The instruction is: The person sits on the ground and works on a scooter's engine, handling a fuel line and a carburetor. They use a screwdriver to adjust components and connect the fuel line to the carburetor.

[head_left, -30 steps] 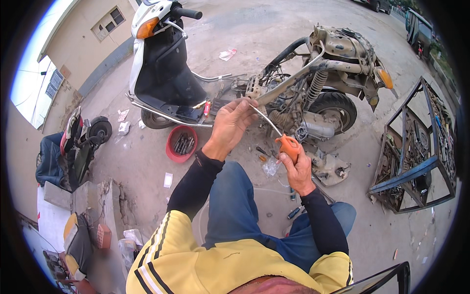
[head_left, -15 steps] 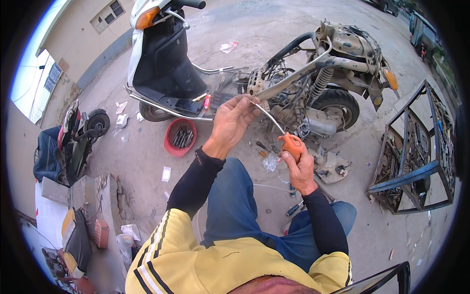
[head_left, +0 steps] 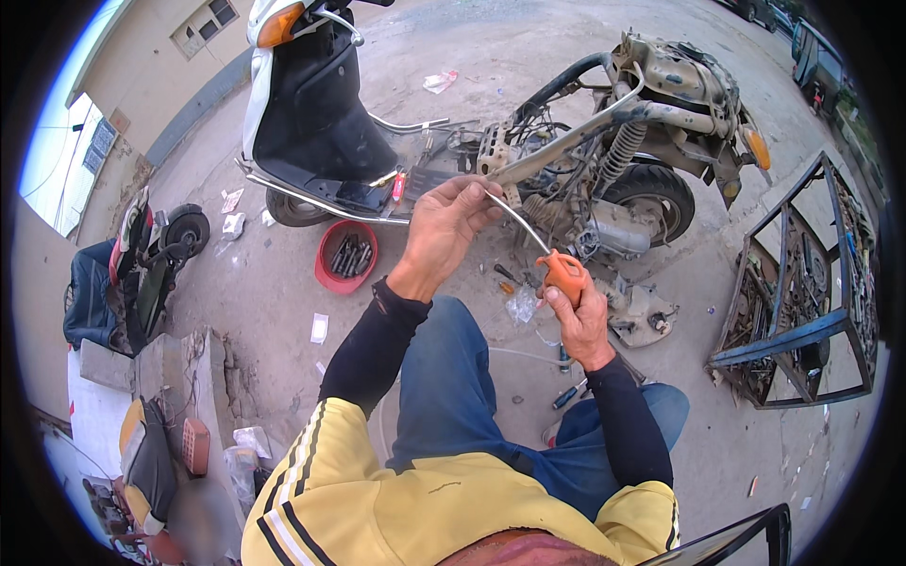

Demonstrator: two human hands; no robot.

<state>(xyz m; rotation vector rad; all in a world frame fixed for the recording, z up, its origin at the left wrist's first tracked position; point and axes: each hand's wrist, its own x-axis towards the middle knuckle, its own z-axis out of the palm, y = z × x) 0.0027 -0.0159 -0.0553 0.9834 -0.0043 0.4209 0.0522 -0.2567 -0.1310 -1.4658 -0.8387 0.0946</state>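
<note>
My left hand [head_left: 448, 231] pinches the thin far end of a bent metal shaft [head_left: 517, 217], just in front of a dirty stripped scooter frame [head_left: 566, 156]. My right hand [head_left: 580, 321] grips the orange handle [head_left: 563, 274] at the shaft's other end. Behind my hands are the exposed engine [head_left: 613, 226] and the scooter's black front panel [head_left: 316, 113]. A red bowl [head_left: 332, 274] of dark metal parts sits on the ground left of my left hand. A clear plastic bag [head_left: 522, 304] and a dusty metal part [head_left: 642, 316] lie beside my right hand.
A metal rack [head_left: 774, 349] full of tools stands at the right. A second scooter [head_left: 142, 283] stands at the left, near concrete blocks [head_left: 170, 387] and a brick [head_left: 196, 443]. Screwdrivers [head_left: 569, 394] lie by my right leg. A building wall [head_left: 160, 94] is at the upper left.
Both hands, with the orange-handled tool between them, have shifted slightly upward in the view; their grips look the same. The surroundings have moved a little in the picture.
</note>
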